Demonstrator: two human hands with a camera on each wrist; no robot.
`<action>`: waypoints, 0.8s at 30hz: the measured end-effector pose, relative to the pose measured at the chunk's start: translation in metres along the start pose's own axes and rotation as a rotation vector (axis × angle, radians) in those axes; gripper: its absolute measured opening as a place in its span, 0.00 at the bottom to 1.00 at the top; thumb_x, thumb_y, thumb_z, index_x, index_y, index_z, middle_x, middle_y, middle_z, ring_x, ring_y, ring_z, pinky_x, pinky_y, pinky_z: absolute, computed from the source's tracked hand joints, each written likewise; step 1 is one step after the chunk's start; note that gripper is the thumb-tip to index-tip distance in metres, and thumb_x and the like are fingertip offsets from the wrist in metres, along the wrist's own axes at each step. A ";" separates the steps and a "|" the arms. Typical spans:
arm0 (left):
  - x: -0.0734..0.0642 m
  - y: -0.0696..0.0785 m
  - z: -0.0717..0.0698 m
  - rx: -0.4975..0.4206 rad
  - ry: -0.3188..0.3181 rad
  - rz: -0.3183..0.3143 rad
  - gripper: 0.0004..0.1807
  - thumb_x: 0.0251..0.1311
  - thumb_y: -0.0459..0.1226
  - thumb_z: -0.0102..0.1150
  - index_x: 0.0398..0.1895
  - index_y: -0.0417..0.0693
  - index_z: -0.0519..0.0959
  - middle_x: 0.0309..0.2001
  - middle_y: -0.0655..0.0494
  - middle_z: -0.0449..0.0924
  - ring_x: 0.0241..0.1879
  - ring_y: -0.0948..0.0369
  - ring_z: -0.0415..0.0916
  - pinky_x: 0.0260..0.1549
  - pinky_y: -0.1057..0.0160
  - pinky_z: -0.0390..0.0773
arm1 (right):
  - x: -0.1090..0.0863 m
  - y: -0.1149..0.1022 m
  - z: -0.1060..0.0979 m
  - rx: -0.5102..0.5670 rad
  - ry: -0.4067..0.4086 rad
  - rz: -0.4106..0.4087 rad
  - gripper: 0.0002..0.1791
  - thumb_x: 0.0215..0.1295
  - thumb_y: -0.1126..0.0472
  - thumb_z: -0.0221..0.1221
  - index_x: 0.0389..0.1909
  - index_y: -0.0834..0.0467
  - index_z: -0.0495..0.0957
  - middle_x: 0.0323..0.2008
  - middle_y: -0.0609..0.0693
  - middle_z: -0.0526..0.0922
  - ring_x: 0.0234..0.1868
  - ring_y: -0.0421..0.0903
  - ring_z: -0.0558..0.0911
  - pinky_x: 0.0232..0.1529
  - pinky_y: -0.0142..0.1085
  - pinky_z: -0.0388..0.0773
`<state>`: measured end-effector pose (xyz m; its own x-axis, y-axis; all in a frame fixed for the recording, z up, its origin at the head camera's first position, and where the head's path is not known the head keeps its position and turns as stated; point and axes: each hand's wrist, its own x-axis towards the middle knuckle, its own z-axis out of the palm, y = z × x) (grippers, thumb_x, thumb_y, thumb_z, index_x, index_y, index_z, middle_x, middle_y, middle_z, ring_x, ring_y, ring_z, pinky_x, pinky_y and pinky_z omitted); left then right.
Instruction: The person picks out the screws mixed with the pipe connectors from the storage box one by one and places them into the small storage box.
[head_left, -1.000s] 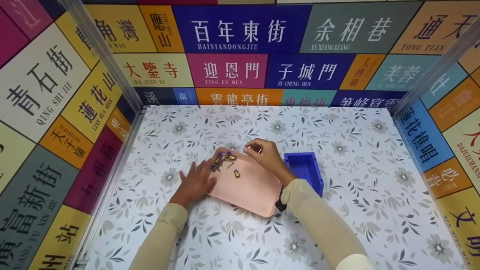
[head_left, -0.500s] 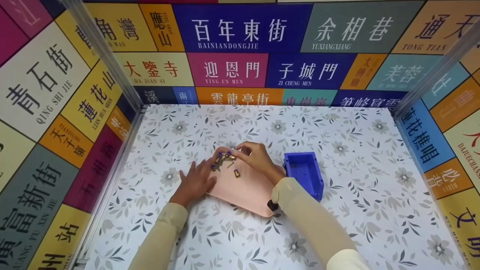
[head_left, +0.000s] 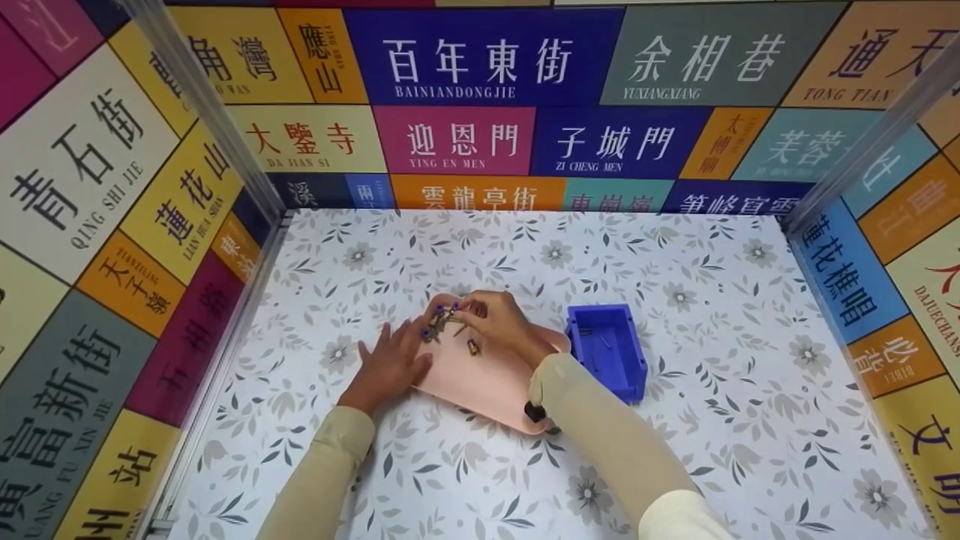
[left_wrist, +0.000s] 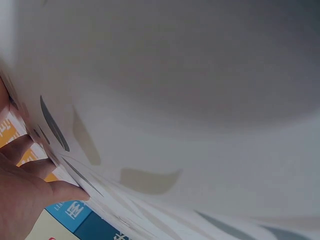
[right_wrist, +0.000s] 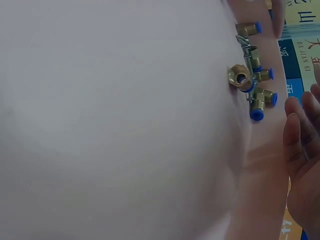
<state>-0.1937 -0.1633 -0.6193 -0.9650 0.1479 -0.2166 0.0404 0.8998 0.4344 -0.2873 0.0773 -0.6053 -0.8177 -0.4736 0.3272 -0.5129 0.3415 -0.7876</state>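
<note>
Several brass push-in fittings with blue ends (right_wrist: 257, 102) lie bunched with screws and what look like small springs (right_wrist: 245, 47) at the far left corner of a pink tray (head_left: 480, 390). One fitting (head_left: 473, 347) lies apart from the bunch. My right hand (head_left: 499, 322) hovers over the tray, fingertips at the bunch. In the right wrist view its fingers (right_wrist: 295, 140) are loosely bent, with nothing visible between them. My left hand (head_left: 390, 364) is spread on the tray's left edge. The left wrist view shows its fingers (left_wrist: 67, 190) against the flowered surface.
A blue bin (head_left: 634, 352) stands just right of the tray, with a few thin screws (head_left: 606, 341) inside. The flowered tabletop (head_left: 712, 420) extends around both. Panels printed with Chinese characters (head_left: 480, 60) wall in the back and sides.
My right hand has moved left and slightly nearer, from the tray's far edge beside the bin to the bunch of fittings. The left hand has stayed in place.
</note>
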 end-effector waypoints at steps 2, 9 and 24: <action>0.000 -0.001 0.000 0.001 0.007 0.013 0.38 0.74 0.61 0.41 0.82 0.80 0.39 0.83 0.51 0.49 0.81 0.37 0.37 0.67 0.19 0.31 | 0.000 0.001 0.002 -0.027 -0.005 0.004 0.11 0.64 0.59 0.71 0.41 0.62 0.88 0.28 0.49 0.86 0.26 0.38 0.80 0.29 0.31 0.78; 0.000 -0.004 0.000 0.025 0.021 0.054 0.37 0.76 0.61 0.39 0.83 0.75 0.41 0.82 0.49 0.50 0.81 0.35 0.39 0.65 0.17 0.35 | -0.001 0.005 0.007 -0.080 -0.006 -0.031 0.11 0.63 0.58 0.71 0.41 0.61 0.88 0.27 0.48 0.85 0.27 0.40 0.80 0.30 0.32 0.78; -0.001 -0.004 -0.001 0.036 0.013 0.044 0.38 0.76 0.61 0.39 0.84 0.72 0.41 0.83 0.51 0.49 0.81 0.37 0.38 0.67 0.18 0.34 | -0.010 0.009 0.018 -0.116 -0.060 0.003 0.09 0.67 0.60 0.68 0.43 0.60 0.88 0.32 0.49 0.86 0.31 0.40 0.80 0.33 0.33 0.79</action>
<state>-0.1931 -0.1670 -0.6201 -0.9652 0.1830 -0.1866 0.0924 0.9067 0.4114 -0.2790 0.0706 -0.6247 -0.8036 -0.5194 0.2904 -0.5404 0.4326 -0.7217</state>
